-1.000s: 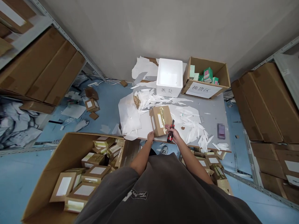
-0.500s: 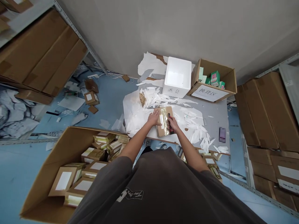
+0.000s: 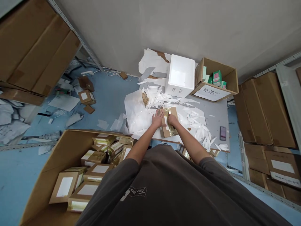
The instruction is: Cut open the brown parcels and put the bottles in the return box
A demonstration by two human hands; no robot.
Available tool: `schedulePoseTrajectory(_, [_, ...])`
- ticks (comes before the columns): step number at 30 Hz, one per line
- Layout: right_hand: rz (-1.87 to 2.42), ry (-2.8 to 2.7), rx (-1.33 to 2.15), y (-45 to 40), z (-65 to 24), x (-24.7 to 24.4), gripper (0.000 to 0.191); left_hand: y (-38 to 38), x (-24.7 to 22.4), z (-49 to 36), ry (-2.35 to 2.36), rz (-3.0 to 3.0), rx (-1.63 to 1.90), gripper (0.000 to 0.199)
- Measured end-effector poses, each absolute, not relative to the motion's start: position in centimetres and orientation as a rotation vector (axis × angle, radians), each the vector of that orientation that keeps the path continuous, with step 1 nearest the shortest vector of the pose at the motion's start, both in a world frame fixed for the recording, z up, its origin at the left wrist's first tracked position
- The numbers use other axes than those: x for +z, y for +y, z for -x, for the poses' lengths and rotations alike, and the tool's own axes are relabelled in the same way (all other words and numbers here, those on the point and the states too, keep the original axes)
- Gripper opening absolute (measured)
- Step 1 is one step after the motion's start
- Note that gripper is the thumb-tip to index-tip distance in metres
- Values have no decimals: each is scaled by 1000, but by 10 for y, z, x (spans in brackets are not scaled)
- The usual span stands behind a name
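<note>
A small brown cardboard box (image 3: 174, 130) with shiny tape and a white label lies near the front edge of the table. My left hand (image 3: 158, 118) rests on the box's left side, its fingers spread. Over the upper middle of the tape, my right hand (image 3: 172, 120) is closed round a dark, slim tool, of which only a small part shows. White paper strips (image 3: 191, 117) lie around the box, and a white plastic bag (image 3: 134, 110) is left of it.
Behind stand a white foam box (image 3: 180, 75) and a carton (image 3: 211, 91) holding green packs. A large open carton (image 3: 44, 175) of taped boxes is at the lower left. Shelves with cartons (image 3: 265, 110) flank the table (image 3: 216, 113); a blurred purple item (image 3: 223, 133) lies at its right.
My right hand has moved up along the tape and turned, hiding most of the tool. My left hand's fingers have spread further. The view has shifted slightly.
</note>
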State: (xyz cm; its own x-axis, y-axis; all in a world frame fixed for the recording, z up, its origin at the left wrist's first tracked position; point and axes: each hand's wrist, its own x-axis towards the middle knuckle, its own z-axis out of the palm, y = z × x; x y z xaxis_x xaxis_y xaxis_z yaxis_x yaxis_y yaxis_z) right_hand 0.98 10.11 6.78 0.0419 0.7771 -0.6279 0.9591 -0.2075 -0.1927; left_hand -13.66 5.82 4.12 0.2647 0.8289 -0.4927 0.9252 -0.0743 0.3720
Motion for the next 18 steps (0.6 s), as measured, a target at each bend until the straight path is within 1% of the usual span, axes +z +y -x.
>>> schedulePoseTrajectory(4, [-2004,1656,-893,72,-20,66,62,55,43,140,1570,-1904,-172,131])
schedulePoseTrajectory(6, [-1937,1583,-974,50,-33,67,55,54,43,142,1571,-1906,-154,130])
schedulePoseTrajectory(10, [-1876,1541,-1132,-5,-68,72,33,53,42,141,1582,-1889,-128,130])
schedulePoseTrajectory(15, [-1904,1541,-1166,-50,-87,88,28,56,43,140,1596,-1853,-152,133])
schedulePoseTrajectory(18, [-1917,1508,-1155,-58,-102,100,20,57,44,139,1603,-1842,-158,133])
